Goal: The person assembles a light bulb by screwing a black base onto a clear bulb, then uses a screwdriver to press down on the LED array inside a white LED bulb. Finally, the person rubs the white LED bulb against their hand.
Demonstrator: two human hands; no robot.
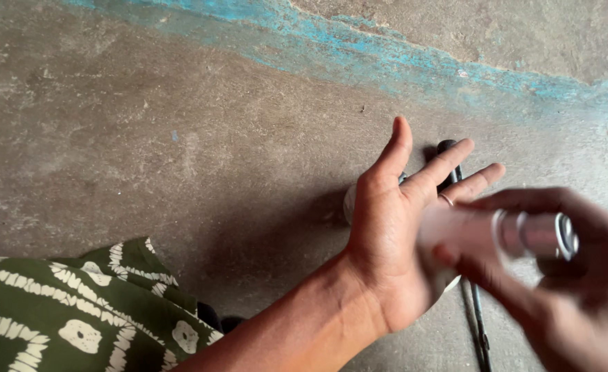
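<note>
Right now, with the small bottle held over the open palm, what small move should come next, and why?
Probably tip the bottle a little further toward the left hand. The right hand holds it sideways, its silvery end pointing away from the palm, which lies open and flat beneath, fingers spread. The bottle is blurred, so its opening is unclear.

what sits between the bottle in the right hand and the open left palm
Nothing visible. The blurred pale bottle with a silvery end, gripped by the right hand, is tipped right against the open left hand.
</note>
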